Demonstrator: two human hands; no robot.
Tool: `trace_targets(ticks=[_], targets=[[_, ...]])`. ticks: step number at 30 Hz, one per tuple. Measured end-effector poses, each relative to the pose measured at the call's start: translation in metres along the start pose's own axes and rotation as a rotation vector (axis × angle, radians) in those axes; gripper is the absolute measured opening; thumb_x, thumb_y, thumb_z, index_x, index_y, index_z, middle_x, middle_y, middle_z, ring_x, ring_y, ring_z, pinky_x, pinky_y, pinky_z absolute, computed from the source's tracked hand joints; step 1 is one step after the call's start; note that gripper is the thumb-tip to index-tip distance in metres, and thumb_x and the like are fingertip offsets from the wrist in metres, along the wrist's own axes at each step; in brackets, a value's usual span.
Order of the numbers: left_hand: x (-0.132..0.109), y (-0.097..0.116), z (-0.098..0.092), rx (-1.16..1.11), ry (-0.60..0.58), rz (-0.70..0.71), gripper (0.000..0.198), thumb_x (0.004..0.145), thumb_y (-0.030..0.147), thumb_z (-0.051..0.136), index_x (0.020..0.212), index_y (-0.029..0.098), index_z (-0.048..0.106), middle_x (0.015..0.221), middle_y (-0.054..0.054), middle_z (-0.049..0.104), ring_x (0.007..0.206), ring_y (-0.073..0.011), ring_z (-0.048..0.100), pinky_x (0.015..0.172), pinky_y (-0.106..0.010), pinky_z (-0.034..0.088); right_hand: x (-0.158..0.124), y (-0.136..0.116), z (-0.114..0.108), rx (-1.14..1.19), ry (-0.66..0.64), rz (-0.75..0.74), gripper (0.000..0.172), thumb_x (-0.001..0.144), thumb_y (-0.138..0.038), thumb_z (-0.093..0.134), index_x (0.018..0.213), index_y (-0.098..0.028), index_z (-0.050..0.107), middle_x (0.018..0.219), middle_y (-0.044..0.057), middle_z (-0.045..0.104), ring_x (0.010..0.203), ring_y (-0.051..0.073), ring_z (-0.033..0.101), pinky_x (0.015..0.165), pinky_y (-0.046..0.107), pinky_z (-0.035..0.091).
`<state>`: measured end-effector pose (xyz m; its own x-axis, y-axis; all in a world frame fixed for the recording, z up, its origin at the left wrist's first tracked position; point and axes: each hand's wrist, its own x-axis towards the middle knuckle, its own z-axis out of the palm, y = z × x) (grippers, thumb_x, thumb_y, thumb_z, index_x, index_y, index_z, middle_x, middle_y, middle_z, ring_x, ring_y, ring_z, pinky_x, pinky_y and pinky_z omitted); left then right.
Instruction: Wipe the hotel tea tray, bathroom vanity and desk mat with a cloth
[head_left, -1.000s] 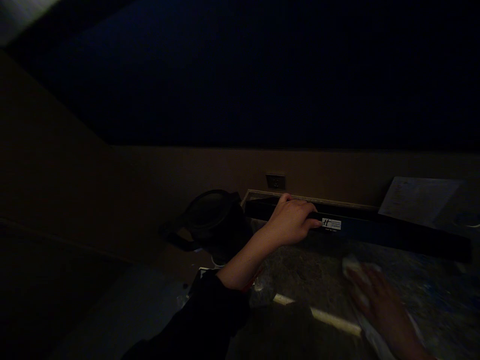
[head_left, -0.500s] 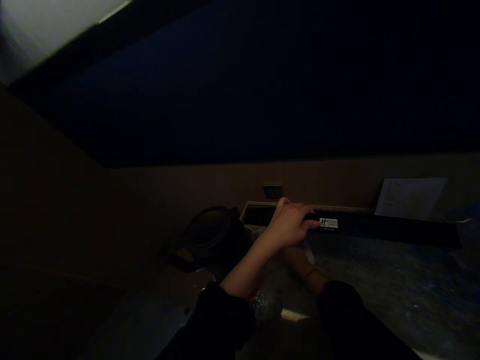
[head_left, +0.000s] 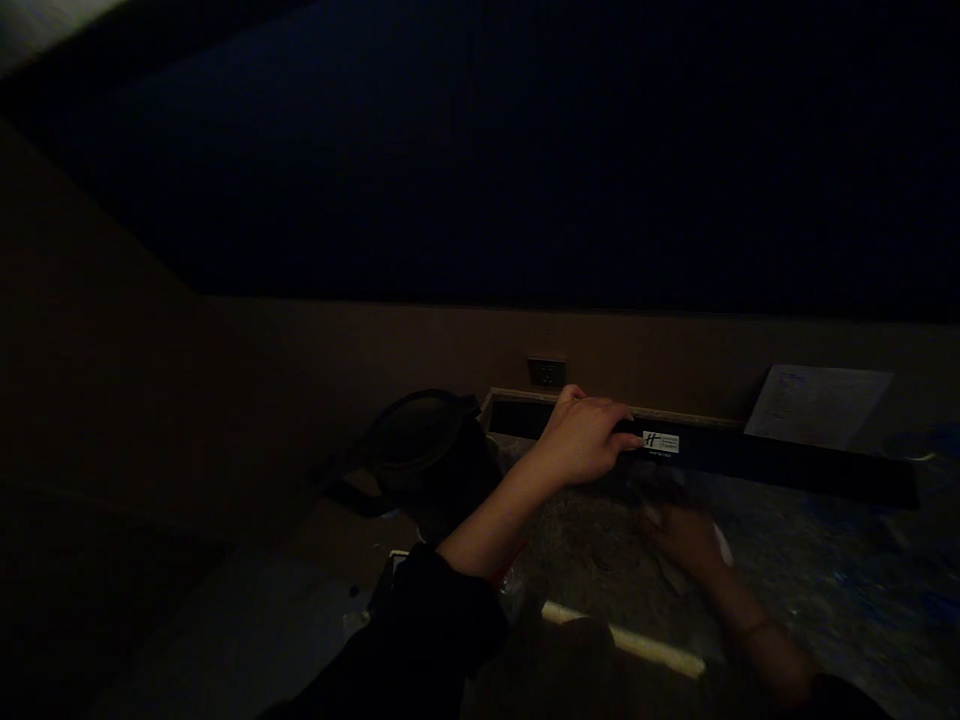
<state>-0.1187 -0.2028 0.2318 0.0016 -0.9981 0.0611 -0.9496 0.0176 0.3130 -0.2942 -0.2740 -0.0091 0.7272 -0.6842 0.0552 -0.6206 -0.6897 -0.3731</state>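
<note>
My left hand (head_left: 581,440) is closed on a long black strip (head_left: 795,470) with a white logo label. The strip lies along the back of the counter (head_left: 600,540), and my thumb presses beside the label. Lower and to the right, my right hand (head_left: 686,540) rests low over the counter, blurred by motion and in shadow. White material, seemingly a cloth (head_left: 723,545), shows at its edge and is mostly hidden by the palm. Beside my left forearm stands a dark kettle-like pot (head_left: 420,450) with a handle.
Behind the strip, a printed sheet (head_left: 821,403) leans near the wall, with an outlet (head_left: 547,372) to its left. A band of light (head_left: 637,645) falls on the front of the counter. Something red (head_left: 510,565) peeks out beside my left forearm. The scene is very dark.
My right hand has moved right and toward me, out from under my left wrist, with the white material. My left hand stays at the strip. The view has shifted slightly.
</note>
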Motion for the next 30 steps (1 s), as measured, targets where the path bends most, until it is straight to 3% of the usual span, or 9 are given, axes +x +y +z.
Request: trace_targets(ticks=[4,7,13,15,20,22,26,28,30], targets=[[-0.004,0.000,0.001,-0.010,0.003,0.006,0.022,0.095,0.036,0.064,0.102,0.015,0.066,0.105,-0.005,0.073,0.102,-0.0217,0.064,0.097,-0.042,0.031,-0.082,-0.045,0.006,0.032,-0.341,-0.148,0.064,0.074,-0.025,0.060,0.137,-0.038,0.054,0.153,0.007,0.044,0.140,0.035,0.037,0.110,0.057,0.032],[-0.007,0.001,0.003,-0.018,-0.001,0.017,0.021,0.094,0.036,0.065,0.101,0.015,0.066,0.105,-0.005,0.074,0.101,-0.0217,0.065,0.096,-0.041,0.031,-0.113,-0.077,0.010,-0.013,-0.436,-0.194,0.074,0.072,-0.017,0.059,0.140,-0.042,0.050,0.153,0.007,0.045,0.138,0.036,0.041,0.109,0.057,0.033],[-0.008,0.003,0.004,0.006,-0.016,0.031,0.022,0.096,0.036,0.063,0.103,0.016,0.065,0.108,-0.006,0.073,0.104,-0.0217,0.064,0.097,-0.041,0.029,-0.057,-0.091,0.000,-0.243,-0.235,-0.115,0.049,0.090,-0.022,0.050,0.137,-0.035,0.055,0.138,0.015,0.056,0.123,0.038,0.051,0.092,0.056,0.044],[-0.008,0.002,0.004,0.010,-0.018,0.027,0.022,0.096,0.035,0.062,0.103,0.015,0.065,0.108,-0.006,0.073,0.104,-0.0216,0.064,0.097,-0.041,0.029,-0.070,-0.082,0.004,-0.294,-0.209,-0.114,0.049,0.088,-0.022,0.054,0.135,-0.033,0.056,0.135,0.016,0.058,0.121,0.038,0.052,0.090,0.055,0.046],[-0.007,0.000,0.006,0.006,-0.011,0.045,0.021,0.095,0.035,0.063,0.102,0.015,0.066,0.106,-0.006,0.073,0.101,-0.0217,0.064,0.095,-0.040,0.030,-0.141,-0.052,0.026,-0.386,-0.131,-0.197,0.057,0.085,-0.011,0.051,0.134,-0.039,0.056,0.133,0.014,0.059,0.116,0.036,0.057,0.085,0.051,0.049],[-0.007,-0.001,0.007,0.005,-0.005,0.052,0.021,0.096,0.034,0.062,0.103,0.015,0.066,0.106,-0.006,0.072,0.101,-0.0219,0.064,0.095,-0.040,0.030,-0.125,-0.060,0.025,-0.426,-0.110,-0.187,0.055,0.087,-0.011,0.049,0.134,-0.037,0.056,0.133,0.015,0.060,0.116,0.036,0.058,0.085,0.052,0.049],[-0.008,0.001,0.007,0.009,-0.011,0.038,0.022,0.096,0.035,0.062,0.103,0.015,0.066,0.108,-0.007,0.072,0.104,-0.0227,0.064,0.097,-0.041,0.029,-0.055,-0.101,0.010,-0.427,-0.109,-0.112,0.043,0.094,-0.014,0.042,0.131,-0.026,0.060,0.126,0.019,0.061,0.108,0.035,0.060,0.080,0.050,0.050],[-0.009,0.002,0.008,0.001,-0.011,0.030,0.022,0.095,0.035,0.063,0.102,0.015,0.066,0.107,-0.007,0.072,0.104,-0.0227,0.064,0.097,-0.041,0.029,-0.055,-0.107,0.010,-0.430,-0.100,-0.105,0.043,0.094,-0.013,0.040,0.131,-0.023,0.061,0.125,0.020,0.061,0.108,0.035,0.059,0.081,0.050,0.049],[-0.011,0.002,0.008,-0.007,-0.001,0.028,0.022,0.095,0.035,0.063,0.102,0.014,0.066,0.106,-0.006,0.073,0.104,-0.0226,0.064,0.097,-0.041,0.029,-0.087,-0.098,0.018,-0.444,-0.105,-0.114,0.047,0.091,-0.009,0.042,0.131,-0.026,0.061,0.127,0.019,0.061,0.111,0.035,0.058,0.084,0.052,0.048]])
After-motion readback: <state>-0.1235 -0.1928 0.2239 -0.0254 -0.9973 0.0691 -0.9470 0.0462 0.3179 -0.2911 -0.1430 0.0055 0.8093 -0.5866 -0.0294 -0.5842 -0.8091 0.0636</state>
